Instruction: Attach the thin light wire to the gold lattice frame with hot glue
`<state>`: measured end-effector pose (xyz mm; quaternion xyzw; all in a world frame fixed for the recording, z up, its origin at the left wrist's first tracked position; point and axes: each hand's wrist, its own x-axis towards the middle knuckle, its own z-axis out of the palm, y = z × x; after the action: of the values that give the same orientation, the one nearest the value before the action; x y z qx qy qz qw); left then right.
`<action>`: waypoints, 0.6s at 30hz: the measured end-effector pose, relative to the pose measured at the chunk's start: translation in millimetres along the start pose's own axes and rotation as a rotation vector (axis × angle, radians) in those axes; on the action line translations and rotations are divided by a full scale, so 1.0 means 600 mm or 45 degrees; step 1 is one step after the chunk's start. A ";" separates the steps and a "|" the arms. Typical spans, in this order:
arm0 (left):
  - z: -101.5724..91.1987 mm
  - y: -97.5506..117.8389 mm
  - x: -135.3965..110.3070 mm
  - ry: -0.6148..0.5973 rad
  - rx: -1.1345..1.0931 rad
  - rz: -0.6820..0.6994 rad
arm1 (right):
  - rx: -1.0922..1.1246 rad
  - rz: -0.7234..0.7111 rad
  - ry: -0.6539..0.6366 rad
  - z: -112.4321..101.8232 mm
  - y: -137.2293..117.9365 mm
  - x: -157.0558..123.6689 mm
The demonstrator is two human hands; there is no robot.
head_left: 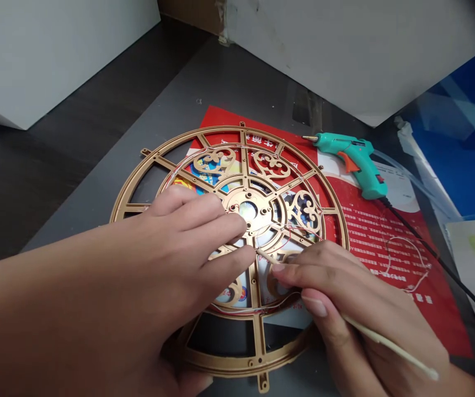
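Note:
A gold round openwork frame (257, 331) with spokes, scrolled ornaments and a central hub lies under both hands. My left hand (179, 259) grips it from the left, fingers bent over the spokes near the hub and thumb by the lower rim. Pinched like a pen in my right hand (345, 298) is a thin wooden stick (390, 344). The stick's tip meets the frame just below the hub, close to my left fingertips. Fine red and white wires (257, 310) run along the frame's inner ring. My left palm hides part of the left side.
A teal glue gun (357, 160) lies at the right, its black cord (439, 262) trailing down the right side. Under the frame is a red printed sheet (436, 309). A loose wire loop (421, 248) rests on it. Large white boxes (336, 49) stand behind.

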<state>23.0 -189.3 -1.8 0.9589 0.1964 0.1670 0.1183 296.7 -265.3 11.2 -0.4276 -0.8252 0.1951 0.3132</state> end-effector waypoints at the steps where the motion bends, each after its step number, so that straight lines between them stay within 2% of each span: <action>1: -0.001 0.000 0.002 0.002 -0.001 0.015 | -0.009 0.007 0.010 0.001 0.001 -0.002; 5: -0.002 -0.002 0.007 -0.020 0.011 0.010 | -0.092 0.074 0.130 0.008 0.001 -0.012; 15: -0.001 0.000 0.005 -0.041 0.031 0.005 | 0.170 0.017 0.027 0.006 0.004 0.017; 18: 0.002 -0.002 0.000 -0.029 0.036 -0.013 | 0.251 0.107 0.145 0.013 0.000 0.001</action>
<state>23.0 -188.7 -3.4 0.9613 0.2023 0.1529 0.1079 291.4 -265.2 5.7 -0.4394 -0.7641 0.2636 0.3918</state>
